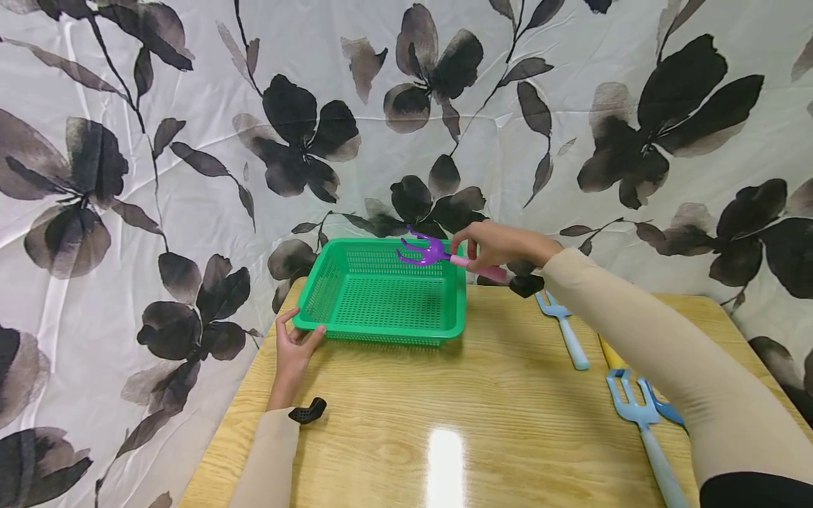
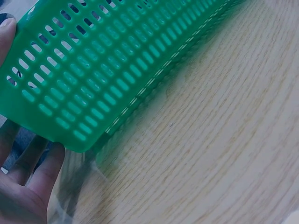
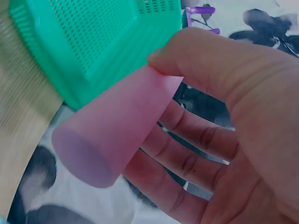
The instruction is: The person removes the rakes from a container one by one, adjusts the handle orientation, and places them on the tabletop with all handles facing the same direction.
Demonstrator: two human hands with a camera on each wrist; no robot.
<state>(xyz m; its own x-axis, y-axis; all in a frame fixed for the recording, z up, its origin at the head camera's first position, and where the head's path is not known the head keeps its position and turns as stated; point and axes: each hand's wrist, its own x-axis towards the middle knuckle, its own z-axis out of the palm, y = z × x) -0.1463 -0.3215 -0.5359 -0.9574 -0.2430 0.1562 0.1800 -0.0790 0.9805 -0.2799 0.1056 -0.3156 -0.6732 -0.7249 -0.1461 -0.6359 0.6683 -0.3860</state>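
Note:
In the head view my right hand (image 1: 498, 243) pinches the pink handle of a toy garden hand fork (image 1: 430, 250) by thumb and fingers. Its purple tines point left, over the far right part of a green plastic basket (image 1: 381, 333). The right wrist view shows the wide end of the pink handle (image 3: 112, 126) sticking out past my thumb. My left hand (image 1: 294, 353) grips the basket's near left corner. From the left wrist, the fingers (image 2: 49, 168) appear at the corner of the slotted basket wall (image 2: 93, 88).
To the right on the wooden table (image 1: 502, 395) lies a light blue fork (image 1: 571, 339). Nearer, another light blue fork (image 1: 644, 416) lies beside a yellow handle (image 1: 611, 353) and a darker blue tool (image 1: 667, 409), partly hidden by my right sleeve. A floral cloth (image 1: 540, 141) hangs behind the table.

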